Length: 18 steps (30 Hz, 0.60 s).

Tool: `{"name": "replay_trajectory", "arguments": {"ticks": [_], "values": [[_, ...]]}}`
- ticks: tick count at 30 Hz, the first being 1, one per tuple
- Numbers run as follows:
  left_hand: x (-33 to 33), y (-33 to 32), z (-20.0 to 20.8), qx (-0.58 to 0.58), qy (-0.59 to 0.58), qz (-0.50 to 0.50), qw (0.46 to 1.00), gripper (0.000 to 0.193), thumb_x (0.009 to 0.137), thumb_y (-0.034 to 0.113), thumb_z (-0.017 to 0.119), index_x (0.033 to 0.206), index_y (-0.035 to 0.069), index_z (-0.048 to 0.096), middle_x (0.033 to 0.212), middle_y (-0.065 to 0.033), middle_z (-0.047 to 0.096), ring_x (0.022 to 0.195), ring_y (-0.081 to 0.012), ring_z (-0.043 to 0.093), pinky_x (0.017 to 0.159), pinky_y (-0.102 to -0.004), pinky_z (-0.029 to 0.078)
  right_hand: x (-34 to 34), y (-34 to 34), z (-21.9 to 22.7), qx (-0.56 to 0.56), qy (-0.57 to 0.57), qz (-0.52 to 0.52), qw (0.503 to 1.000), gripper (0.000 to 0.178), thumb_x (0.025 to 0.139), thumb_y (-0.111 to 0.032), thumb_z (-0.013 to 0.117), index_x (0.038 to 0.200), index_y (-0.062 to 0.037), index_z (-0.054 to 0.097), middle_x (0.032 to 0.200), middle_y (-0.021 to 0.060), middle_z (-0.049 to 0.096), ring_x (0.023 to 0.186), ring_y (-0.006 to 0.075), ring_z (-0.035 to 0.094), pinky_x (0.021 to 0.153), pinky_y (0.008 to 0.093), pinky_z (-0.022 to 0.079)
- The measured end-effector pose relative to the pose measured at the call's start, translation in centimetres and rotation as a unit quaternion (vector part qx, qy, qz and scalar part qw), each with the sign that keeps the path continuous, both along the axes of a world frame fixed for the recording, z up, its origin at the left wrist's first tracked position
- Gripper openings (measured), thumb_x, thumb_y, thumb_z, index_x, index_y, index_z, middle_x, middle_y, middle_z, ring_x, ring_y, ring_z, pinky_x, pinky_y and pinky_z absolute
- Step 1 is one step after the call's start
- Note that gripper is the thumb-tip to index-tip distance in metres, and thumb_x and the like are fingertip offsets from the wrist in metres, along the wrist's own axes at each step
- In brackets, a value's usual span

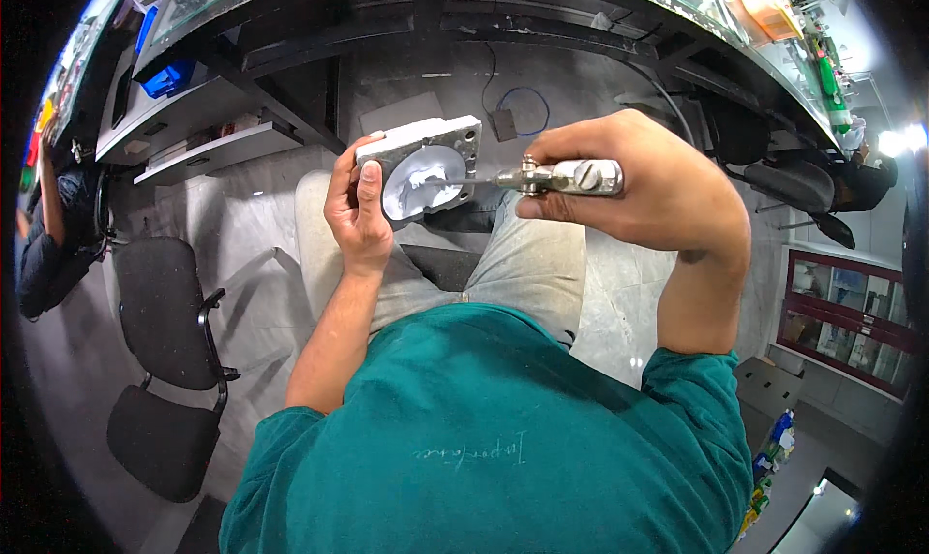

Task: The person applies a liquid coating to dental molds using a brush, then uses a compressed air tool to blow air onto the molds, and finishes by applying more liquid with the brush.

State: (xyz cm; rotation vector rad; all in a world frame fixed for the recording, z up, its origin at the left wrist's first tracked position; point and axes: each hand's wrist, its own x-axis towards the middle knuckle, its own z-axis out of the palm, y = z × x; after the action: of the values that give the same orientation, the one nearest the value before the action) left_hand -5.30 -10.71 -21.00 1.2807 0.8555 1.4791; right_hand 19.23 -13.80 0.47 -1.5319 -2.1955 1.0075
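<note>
My left hand [360, 210] grips a block-shaped mould [469, 162] by its left side, the thumb lying over the front face. A smooth, shiny oval hollow [406, 191] is cut into the mould, and round holes show along its right edge. My right hand [644, 181] is closed around a silver metal hand tool with a thin shaft [585, 177]; a slotted screw head shows on its body. The shaft points left into the hollow. Whether its tip touches the surface, I cannot tell. Both hands are held above my lap.
A black-framed workbench [426, 22] runs across the far side. Cables and a small box [504, 124] lie on the grey floor. An office chair [164, 293] stands at left, near another person's arm [48, 191]. A dark red cabinet [842, 312] is at right.
</note>
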Motion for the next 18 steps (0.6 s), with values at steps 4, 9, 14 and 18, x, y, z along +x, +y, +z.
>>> {"name": "replay_trajectory", "arguments": {"ticks": [4, 9, 14, 18], "values": [[0.1, 0.2, 0.1, -0.038, -0.024, 0.009, 0.999, 0.032, 0.107, 0.023, 0.054, 0.127, 0.0, 0.065, 0.123, -0.0077, 0.068, 0.109, -0.0138, 0.062, 0.1, -0.0292, 0.046, 0.0, 0.0, 0.0, 0.011, -0.007, -0.021, 1.0, 0.034, 0.083, -0.024, 0.086, 0.098, 0.0022, 0.071, 0.078, 0.0144, 0.07, 0.063, 0.0266, 0.062, 0.062, 0.0335, 0.05], [0.3, 0.0, -0.2, -0.045, -0.032, 0.016, 0.998, 0.032, 0.107, 0.022, 0.054, 0.127, 0.0, 0.065, 0.123, -0.0079, 0.068, 0.109, -0.014, 0.062, 0.099, -0.0294, 0.047, 0.3, 0.0, 0.0, 0.021, -0.015, 0.0, 1.0, 0.033, 0.083, -0.024, 0.085, 0.1, 0.001, 0.071, 0.08, 0.0155, 0.07, 0.066, 0.03, 0.063, 0.064, 0.0344, 0.051], [0.1, -0.1, -0.3, -0.05, -0.032, 0.016, 0.998, 0.032, 0.107, 0.022, 0.053, 0.127, 0.0, 0.065, 0.122, -0.0083, 0.068, 0.108, -0.0146, 0.063, 0.099, -0.0298, 0.048, 0.3, -0.1, 0.3, 0.008, -0.023, -0.01, 1.0, 0.033, 0.083, -0.025, 0.085, 0.1, 0.0002, 0.071, 0.083, 0.0169, 0.072, 0.07, 0.0331, 0.067, 0.065, 0.0353, 0.052], [0.0, 0.0, -0.5, -0.048, -0.035, 0.014, 0.998, 0.032, 0.107, 0.023, 0.053, 0.127, 0.0, 0.065, 0.122, -0.0082, 0.068, 0.108, -0.0146, 0.063, 0.099, -0.0301, 0.048, 0.2, -0.2, 0.5, -0.023, -0.04, -0.028, 0.999, 0.034, 0.083, -0.026, 0.085, 0.099, 0.0005, 0.071, 0.084, 0.0168, 0.072, 0.072, 0.0342, 0.069, 0.066, 0.036, 0.053]]}}
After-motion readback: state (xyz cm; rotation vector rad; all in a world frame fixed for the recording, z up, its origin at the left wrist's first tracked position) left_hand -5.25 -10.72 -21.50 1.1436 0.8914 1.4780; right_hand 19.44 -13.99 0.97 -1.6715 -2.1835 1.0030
